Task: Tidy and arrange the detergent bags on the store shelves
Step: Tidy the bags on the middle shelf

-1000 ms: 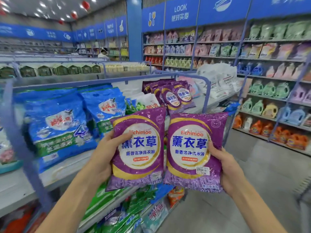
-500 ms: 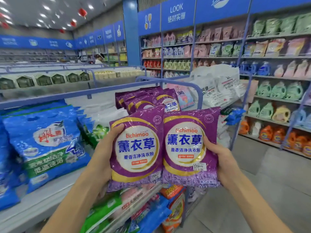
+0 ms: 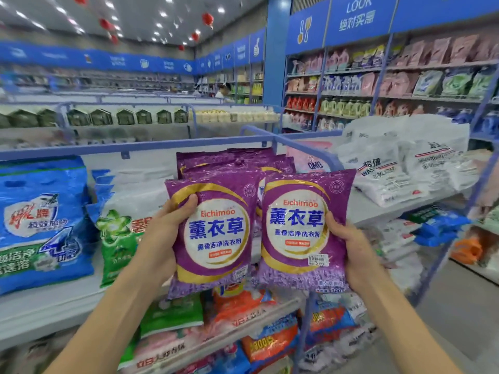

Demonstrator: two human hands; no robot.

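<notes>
Red lanterns [image 3: 208,19] hang from the lit ceiling [image 3: 151,12]. Blue signs [image 3: 357,16] run along the tops of the walls — one reads "LOOK". A blue pillar [image 3: 275,58] stands at the corner. On the far racks sit green house-shaped boxes [image 3: 100,116] in a row, with pale jugs [image 3: 235,114] beside them. The grey floor [image 3: 459,314] shows at lower right — bare tile.

Two purple detergent bags, upright, side by side in front of shelf, inner edges touching or slightly overlapping.
Left bag [image 3: 216,233]: white round label, blue characters, gold ring, "Eichimoo".
Right bag [image 3: 302,228]: same design, small price sticker low on front.
More purple bags [image 3: 232,163] stacked on shelf [image 3: 54,306] behind, leaning back.
</notes>
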